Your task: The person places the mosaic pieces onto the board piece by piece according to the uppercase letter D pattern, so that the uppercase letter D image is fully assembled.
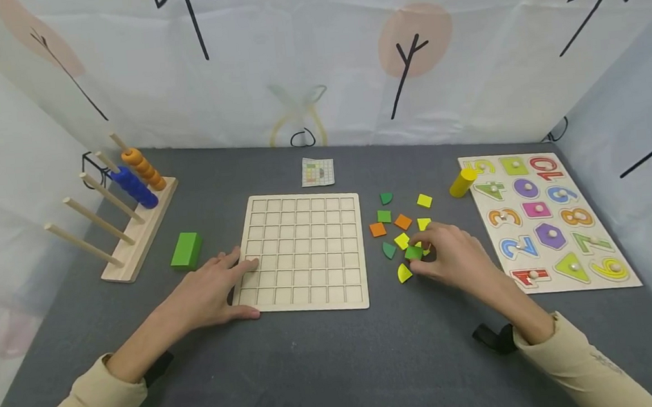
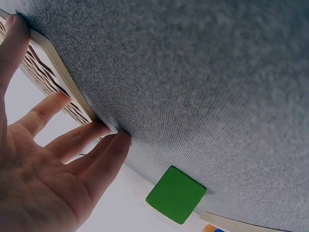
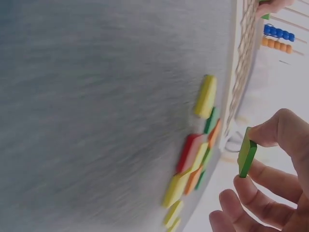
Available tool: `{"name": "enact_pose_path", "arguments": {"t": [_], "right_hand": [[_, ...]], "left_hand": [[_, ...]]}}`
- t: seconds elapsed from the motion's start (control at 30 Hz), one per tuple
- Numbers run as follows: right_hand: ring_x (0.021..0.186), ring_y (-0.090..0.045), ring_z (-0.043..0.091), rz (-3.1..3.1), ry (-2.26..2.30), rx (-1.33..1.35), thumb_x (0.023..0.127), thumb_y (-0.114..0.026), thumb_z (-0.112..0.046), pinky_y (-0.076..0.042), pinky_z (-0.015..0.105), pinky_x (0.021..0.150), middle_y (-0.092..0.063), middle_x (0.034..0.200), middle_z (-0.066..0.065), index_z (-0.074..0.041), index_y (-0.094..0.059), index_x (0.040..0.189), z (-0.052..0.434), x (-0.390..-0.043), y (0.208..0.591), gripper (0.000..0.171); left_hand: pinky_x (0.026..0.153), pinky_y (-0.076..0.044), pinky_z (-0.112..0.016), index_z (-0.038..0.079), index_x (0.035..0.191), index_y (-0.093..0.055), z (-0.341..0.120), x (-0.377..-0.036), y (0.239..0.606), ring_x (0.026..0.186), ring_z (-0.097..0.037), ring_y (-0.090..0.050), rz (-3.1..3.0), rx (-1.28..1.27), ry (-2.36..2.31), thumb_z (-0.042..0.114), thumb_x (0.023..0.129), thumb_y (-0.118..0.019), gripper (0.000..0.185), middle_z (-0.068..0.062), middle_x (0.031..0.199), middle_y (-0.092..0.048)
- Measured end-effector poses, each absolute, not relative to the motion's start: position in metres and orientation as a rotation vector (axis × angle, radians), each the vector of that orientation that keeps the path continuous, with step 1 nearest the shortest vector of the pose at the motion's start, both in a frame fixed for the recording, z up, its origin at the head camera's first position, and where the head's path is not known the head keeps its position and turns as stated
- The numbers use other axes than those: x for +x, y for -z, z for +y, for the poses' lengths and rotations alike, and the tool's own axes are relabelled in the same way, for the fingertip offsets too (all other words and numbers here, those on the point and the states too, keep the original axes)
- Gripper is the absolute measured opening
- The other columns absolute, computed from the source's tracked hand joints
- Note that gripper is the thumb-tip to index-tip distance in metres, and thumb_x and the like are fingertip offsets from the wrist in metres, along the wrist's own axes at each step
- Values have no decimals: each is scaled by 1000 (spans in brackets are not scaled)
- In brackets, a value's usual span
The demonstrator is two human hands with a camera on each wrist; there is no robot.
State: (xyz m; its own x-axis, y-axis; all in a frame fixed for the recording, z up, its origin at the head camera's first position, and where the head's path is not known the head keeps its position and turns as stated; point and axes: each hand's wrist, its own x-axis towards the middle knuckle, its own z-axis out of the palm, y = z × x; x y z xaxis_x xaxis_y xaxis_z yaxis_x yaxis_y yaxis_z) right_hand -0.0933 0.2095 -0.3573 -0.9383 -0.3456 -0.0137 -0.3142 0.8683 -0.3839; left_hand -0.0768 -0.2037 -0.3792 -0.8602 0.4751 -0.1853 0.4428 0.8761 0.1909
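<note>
My left hand [image 1: 208,291] rests at the left edge of a square wooden grid board [image 1: 306,252], its index finger lying on the cells and its thumb by the near corner. In the left wrist view its fingers look fairly straight against the board's side. Between thumb and fingertips, my right hand [image 1: 452,254] pinches a green square tile [image 3: 247,152], lifted above the table. Around it lie loose tiles: orange squares [image 1: 377,229], yellow squares [image 1: 425,200], a yellow quarter-round [image 1: 404,273] and green pieces [image 1: 384,216]. A red tile [image 3: 189,153] shows only in the right wrist view.
Left of the board stand a green block [image 1: 186,250] and a wooden peg stacker [image 1: 141,229] with blue and orange beads. A small printed card [image 1: 317,172] lies behind the board. At right are a yellow cylinder [image 1: 462,182] and a number puzzle [image 1: 549,223].
</note>
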Motion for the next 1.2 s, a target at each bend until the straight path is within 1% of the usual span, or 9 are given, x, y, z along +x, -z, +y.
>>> {"name": "enact_pose_path", "arguments": {"t": [0.23, 0.3, 0.43, 0.6, 0.67, 0.8, 0.87, 1.0, 1.2], "right_hand": [[74, -58, 20, 2973, 620, -578, 80, -73, -15, -42, 26, 56, -67, 89, 8, -8, -79, 107, 181, -108, 352, 28], [80, -63, 22, 2970, 636, -594, 81, -73, -17, -44, 27, 56, -69, 92, 7, -8, -79, 109, 174, -111, 351, 31], [86, -67, 25, 2970, 669, -614, 81, -72, -18, -45, 28, 58, -69, 95, 7, -11, -80, 109, 164, -117, 349, 30], [82, -65, 24, 2964, 723, -699, 82, -72, -15, -43, 27, 57, -71, 95, 8, -10, -79, 105, 151, -127, 348, 24], [83, -66, 25, 2953, 737, -712, 82, -71, -15, -43, 26, 57, -71, 97, 7, -10, -79, 106, 144, -131, 347, 26], [80, -66, 22, 2928, 747, -688, 82, -71, -17, -41, 26, 52, -70, 99, 9, -11, -79, 110, 129, -137, 345, 30], [79, -65, 21, 2919, 752, -695, 82, -71, -19, -42, 26, 52, -70, 100, 8, -12, -79, 111, 121, -141, 345, 31], [84, -67, 21, 2902, 779, -751, 85, -72, -20, -43, 25, 53, -72, 103, 7, -13, -79, 112, 104, -147, 346, 29], [85, -68, 22, 2882, 796, -798, 85, -71, -19, -36, 23, 50, -72, 104, 7, -14, -78, 113, 79, -157, 349, 30]], "left_hand": [[90, -54, -65, 11, 146, -56, -203, -76, 379, 130, -60, -52, 2821, 696, -175, 60, 77, -81, 88, -34, 152, -45], [88, -55, -65, 11, 146, -56, -203, -75, 380, 129, -60, -53, 2824, 700, -172, 59, 77, -82, 88, -34, 152, -46], [86, -55, -64, 11, 146, -56, -203, -76, 381, 129, -59, -53, 2829, 703, -166, 60, 77, -82, 89, -34, 152, -46], [86, -55, -65, 13, 146, -56, -203, -76, 382, 130, -58, -53, 2838, 696, -160, 61, 76, -82, 89, -33, 152, -47], [85, -56, -65, 13, 146, -56, -203, -77, 382, 130, -58, -54, 2844, 696, -156, 61, 75, -82, 89, -32, 152, -47], [83, -56, -65, 14, 146, -57, -203, -77, 383, 129, -58, -54, 2850, 706, -162, 61, 75, -83, 89, -32, 151, -48], [83, -56, -65, 13, 146, -57, -203, -77, 383, 129, -58, -54, 2848, 707, -167, 61, 75, -83, 89, -33, 151, -48], [85, -55, -66, 13, 146, -57, -202, -77, 382, 129, -59, -54, 2840, 709, -158, 60, 75, -83, 89, -33, 151, -47], [89, -54, -66, 13, 145, -57, -201, -78, 381, 128, -59, -54, 2835, 710, -149, 60, 74, -84, 89, -34, 150, -48]]}}
